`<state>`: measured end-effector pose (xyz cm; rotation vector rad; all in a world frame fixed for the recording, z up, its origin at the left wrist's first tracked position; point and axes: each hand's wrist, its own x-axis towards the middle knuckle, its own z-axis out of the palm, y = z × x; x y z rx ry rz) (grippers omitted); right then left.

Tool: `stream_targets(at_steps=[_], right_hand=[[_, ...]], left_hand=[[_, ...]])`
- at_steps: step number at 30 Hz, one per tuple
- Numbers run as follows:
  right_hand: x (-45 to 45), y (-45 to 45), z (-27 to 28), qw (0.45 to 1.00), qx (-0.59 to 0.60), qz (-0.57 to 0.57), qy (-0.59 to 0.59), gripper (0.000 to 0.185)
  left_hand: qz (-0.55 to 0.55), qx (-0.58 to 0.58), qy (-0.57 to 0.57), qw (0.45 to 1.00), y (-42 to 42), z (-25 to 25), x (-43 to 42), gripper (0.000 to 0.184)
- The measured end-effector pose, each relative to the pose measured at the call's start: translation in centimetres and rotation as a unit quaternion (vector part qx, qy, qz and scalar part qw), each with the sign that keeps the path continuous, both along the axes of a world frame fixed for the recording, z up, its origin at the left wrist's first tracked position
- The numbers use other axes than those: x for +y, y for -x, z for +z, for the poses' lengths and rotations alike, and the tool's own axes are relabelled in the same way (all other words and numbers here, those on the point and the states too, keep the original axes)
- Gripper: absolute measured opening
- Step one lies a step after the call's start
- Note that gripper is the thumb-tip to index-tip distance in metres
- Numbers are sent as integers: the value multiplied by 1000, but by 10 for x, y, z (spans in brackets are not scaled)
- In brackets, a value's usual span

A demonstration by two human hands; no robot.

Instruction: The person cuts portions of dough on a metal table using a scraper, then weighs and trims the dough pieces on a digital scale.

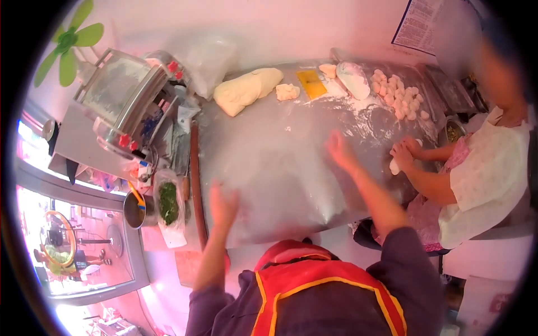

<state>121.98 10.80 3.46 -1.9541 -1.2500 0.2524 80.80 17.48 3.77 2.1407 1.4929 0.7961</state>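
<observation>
The left hand [225,206], blurred but open and empty, is near the long rod [197,185] lining the tabletop's [269,168] left edge; the right hand [339,149] is loosely open. Large dough [246,91] lies along the far edge — a co-worker [482,173] crowds the right edge.

Legible markings: none.
Detail: The printed sheet [416,27] on the wall at upper right has a dark blue border and rows of fine print, too small to resolve. The yellow rectangular piece [311,84] on the worktop [263,162] bears a small dark mark, unreadable at this resolution. The pale panel [483,308] at lower right shows a reddish mark, possibly printed characters, though blur and lens distortion prevent confirmation. No brand, number or sign can be read on these surfaces.
</observation>
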Motion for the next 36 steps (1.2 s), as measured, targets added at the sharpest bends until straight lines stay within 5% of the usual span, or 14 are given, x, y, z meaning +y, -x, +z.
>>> stream_targets(at_steps=[2, 5, 8, 11, 14, 17, 20, 23, 26, 29, 31, 33, 36], right_hand=[[41, -37, 28, 995, 3, 45, 90, 48], [77, -71, 29, 984, -42, 75, 155, 51], [113, -86, 25, 979, -7, 78, 190, 55], [171, -74, 3, 988, 22, 61, 139, 61], [239, -59, -36, 990, -53, 133, 8, 68], [284, -53, -44, 953, -188, 235, -10, 68], [304, -56, -73, 951, -223, 214, -20, 64], [332, -79, -23, 892, 113, 367, 240, 45], [285, -56, 33, 903, 256, 286, 191, 34], [240, -52, -18, 859, -51, 506, -55, 51], [233, -65, 27, 910, 225, 332, 103, 55], [244, -101, 15, 951, 205, 184, 142, 54], [283, -162, -33, 987, -123, 39, 94, 72]], left_hand=[[-116, 157, -108, 975, -52, -78, 38, 63], [-56, 61, -21, 996, -124, -44, 63, 66], [-13, 86, -65, 994, -148, -74, 83, 66], [19, 146, 19, 989, -161, -68, 82, 67], [17, 189, 31, 981, -163, -66, 86, 67], [12, 201, 39, 979, -170, -60, 86, 67], [15, 212, 31, 977, -169, -61, 89, 66], [23, 187, 15, 982, -173, -59, 86, 64], [25, 184, 17, 982, -173, -56, 87, 63], [29, 195, 24, 980, -172, -62, 87, 62], [26, 197, 30, 980, -174, -57, 88, 61], [23, 199, 43, 979, -172, -54, 85, 59], [27, 197, 44, 979, -172, -55, 85, 57]])
